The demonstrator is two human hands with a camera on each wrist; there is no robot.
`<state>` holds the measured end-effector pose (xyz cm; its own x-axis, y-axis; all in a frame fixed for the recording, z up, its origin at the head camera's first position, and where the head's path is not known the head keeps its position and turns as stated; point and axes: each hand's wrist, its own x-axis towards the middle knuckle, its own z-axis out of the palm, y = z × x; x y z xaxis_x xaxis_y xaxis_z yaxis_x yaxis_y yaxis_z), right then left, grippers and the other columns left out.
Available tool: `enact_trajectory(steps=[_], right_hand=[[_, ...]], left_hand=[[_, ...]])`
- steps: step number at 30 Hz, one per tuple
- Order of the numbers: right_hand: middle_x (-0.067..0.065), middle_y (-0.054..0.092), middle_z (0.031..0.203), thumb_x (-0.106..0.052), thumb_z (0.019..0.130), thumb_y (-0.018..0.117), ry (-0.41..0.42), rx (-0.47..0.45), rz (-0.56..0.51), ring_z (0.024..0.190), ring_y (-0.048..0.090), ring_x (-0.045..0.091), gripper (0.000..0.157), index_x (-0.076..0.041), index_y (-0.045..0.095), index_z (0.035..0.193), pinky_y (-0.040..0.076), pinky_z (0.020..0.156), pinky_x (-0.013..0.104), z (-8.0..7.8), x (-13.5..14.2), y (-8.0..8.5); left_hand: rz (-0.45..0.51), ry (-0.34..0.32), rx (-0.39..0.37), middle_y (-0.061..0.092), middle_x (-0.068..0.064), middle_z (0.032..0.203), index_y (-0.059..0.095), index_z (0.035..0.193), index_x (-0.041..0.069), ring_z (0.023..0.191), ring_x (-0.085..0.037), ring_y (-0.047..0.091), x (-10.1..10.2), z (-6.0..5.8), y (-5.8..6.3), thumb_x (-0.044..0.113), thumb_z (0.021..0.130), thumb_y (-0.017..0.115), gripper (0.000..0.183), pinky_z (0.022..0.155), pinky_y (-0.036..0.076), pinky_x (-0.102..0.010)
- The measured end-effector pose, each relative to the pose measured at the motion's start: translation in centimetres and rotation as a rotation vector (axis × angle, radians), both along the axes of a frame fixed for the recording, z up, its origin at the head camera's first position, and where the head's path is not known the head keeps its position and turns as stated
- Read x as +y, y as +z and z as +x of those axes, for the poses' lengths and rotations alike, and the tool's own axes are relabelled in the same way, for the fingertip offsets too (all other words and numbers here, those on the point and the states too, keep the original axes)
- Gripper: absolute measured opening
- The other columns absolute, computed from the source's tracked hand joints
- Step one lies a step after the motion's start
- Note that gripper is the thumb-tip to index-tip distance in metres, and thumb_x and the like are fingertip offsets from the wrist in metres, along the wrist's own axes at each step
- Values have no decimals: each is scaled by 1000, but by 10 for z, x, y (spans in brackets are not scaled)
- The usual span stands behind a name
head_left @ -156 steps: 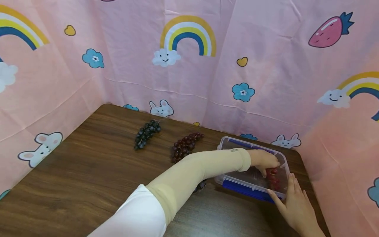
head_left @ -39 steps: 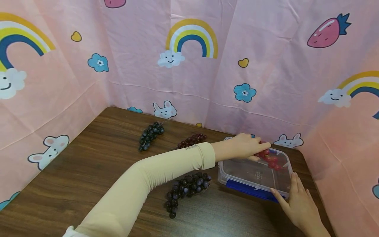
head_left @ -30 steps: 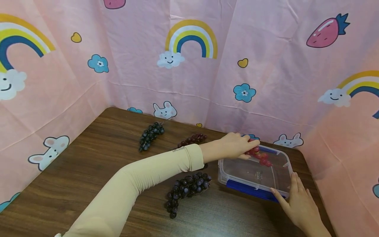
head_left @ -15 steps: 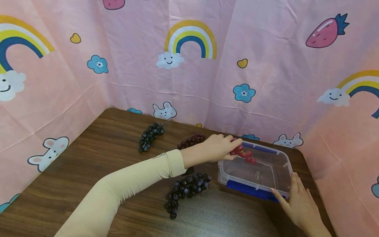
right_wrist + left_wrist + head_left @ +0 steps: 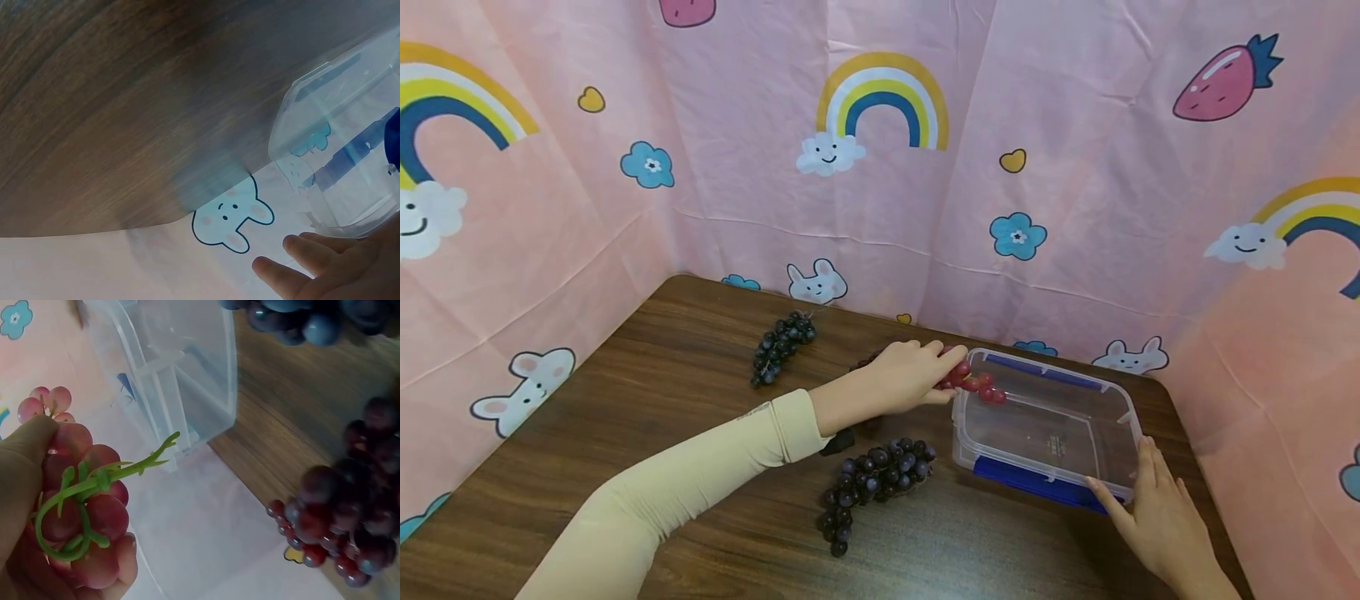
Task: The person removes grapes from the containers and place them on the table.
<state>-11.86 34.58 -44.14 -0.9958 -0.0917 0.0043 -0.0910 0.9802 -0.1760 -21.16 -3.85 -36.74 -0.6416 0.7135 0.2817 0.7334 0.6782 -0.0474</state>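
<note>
My left hand (image 5: pixel 898 379) grips a bunch of red grapes (image 5: pixel 973 383) above the left end of a clear plastic box (image 5: pixel 1045 483) with blue clips. In the left wrist view, thumb and fingers curl round these grapes, and a curved green stem (image 5: pixel 75 490) sticks out. The lowest grapes hang over the box's left rim. My right hand (image 5: pixel 1161 517) rests against the box's right end, thumb at the front corner and fingers along the side. The right wrist view shows its fingers extended beside the box wall (image 5: pixel 294 125).
Black grapes (image 5: pixel 876 483) lie on the wooden table (image 5: pixel 737 533) left of the box. Dark red grapes (image 5: pixel 350 519) are partly behind the left hand in the head view. Farther left lies another dark bunch (image 5: pixel 780 346). A patterned pink cloth (image 5: pixel 737 167) hangs round the table's back and sides.
Earlier the left hand was inside the box's right end with the red grapes. It has lifted them and moved left across the box. The right hand has stayed at the box's right end.
</note>
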Motion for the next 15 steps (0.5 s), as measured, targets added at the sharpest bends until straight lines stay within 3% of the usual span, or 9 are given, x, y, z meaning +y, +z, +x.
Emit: enact_trajectory(steps=[7, 15], right_hand=[[54, 21, 155, -62, 105, 52, 5, 8, -11, 142, 29, 68, 111, 25, 5, 156, 27, 109, 82, 1, 0, 0], [54, 23, 154, -60, 106, 53, 12, 39, -29, 140, 32, 68, 110, 25, 6, 156, 29, 105, 83, 1, 1, -3]], left_hand=[[33, 61, -55, 71, -10, 103, 55, 135, 13, 72, -26, 68, -26, 9, -4, 41, 102, 70, 46, 61, 57, -36], [69, 99, 71, 72, -10, 97, 59, 132, 10, 64, -26, 65, -54, 21, -12, 41, 98, 76, 49, 52, 53, -35]])
